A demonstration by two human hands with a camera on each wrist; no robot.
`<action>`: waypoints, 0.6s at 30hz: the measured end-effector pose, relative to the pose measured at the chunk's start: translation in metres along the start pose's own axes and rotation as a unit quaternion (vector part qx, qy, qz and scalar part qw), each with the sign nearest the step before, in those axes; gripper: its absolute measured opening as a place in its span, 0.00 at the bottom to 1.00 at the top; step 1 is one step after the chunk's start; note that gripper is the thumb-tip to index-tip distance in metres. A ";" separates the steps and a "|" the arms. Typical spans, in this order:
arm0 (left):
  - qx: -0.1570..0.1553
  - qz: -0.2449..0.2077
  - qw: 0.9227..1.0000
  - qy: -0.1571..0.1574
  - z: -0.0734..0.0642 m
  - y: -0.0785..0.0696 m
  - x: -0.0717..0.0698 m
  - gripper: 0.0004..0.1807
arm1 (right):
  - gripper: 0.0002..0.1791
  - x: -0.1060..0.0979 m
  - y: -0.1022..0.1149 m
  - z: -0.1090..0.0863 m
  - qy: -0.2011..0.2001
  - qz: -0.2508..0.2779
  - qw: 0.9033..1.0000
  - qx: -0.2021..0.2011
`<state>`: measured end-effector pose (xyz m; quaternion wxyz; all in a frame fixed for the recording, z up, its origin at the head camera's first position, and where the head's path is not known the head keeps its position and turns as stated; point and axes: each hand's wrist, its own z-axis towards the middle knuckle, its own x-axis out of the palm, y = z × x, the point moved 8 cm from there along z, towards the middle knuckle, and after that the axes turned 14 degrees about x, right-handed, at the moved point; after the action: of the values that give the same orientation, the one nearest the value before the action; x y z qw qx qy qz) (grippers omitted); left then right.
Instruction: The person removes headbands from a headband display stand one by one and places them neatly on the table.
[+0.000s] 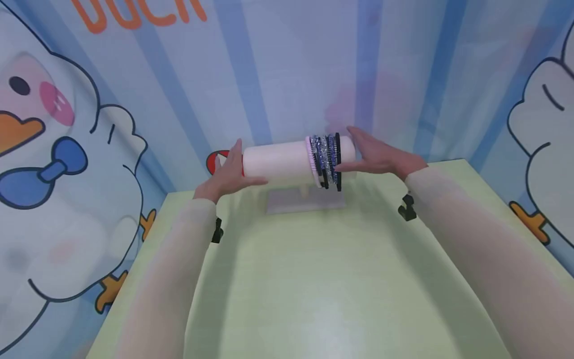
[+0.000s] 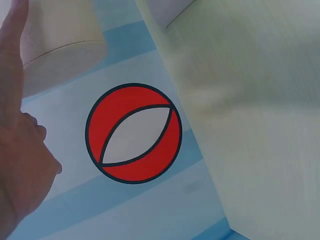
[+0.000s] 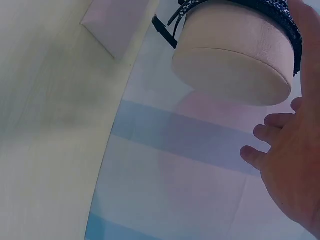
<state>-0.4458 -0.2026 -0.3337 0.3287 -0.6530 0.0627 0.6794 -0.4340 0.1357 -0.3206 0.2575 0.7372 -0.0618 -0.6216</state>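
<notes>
A cream padded display roll [image 1: 278, 160] lies level on a short post above a flat pale base [image 1: 293, 202]. Several headbands [image 1: 326, 159], in pink, black and glittery silver and blue, sit side by side round its right part, their ends hanging below. My left hand [image 1: 229, 172] is at the roll's left end, thumb and fingers spread. Beside the right end, my right hand [image 1: 376, 155] has its fingers extended, and its thumb overlaps the outermost black headband in the head view. The right wrist view shows the roll's flat end [image 3: 230, 75] near my fingers.
The stand is near the back edge of a pale green table [image 1: 314, 279]. Behind it hangs a blue striped cloth [image 1: 305, 65] printed with cartoon ducks and a red and white ball [image 2: 137, 134]. Both forearms, in light sleeves, reach across the table.
</notes>
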 end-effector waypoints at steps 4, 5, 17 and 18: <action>0.011 0.010 1.000 0.001 0.006 -0.006 -0.003 0.73 | 0.68 -0.003 0.004 0.002 -0.008 -0.004 1.000 -0.010; 0.013 0.012 1.000 0.004 0.007 -0.008 -0.003 0.73 | 0.69 -0.004 0.004 0.003 -0.009 -0.007 1.000 -0.010; 0.022 0.016 1.000 0.002 0.009 -0.018 -0.001 0.73 | 0.74 0.004 0.021 0.013 -0.028 -0.049 0.998 -0.035; 0.026 0.027 0.999 0.002 0.009 -0.019 -0.001 0.72 | 0.74 0.005 0.021 0.012 -0.028 -0.055 0.997 -0.035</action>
<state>-0.4438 -0.1833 -0.3252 0.3270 -0.6438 0.0986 0.6848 -0.4399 0.1117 -0.3161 0.2464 0.7123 -0.0063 -0.6572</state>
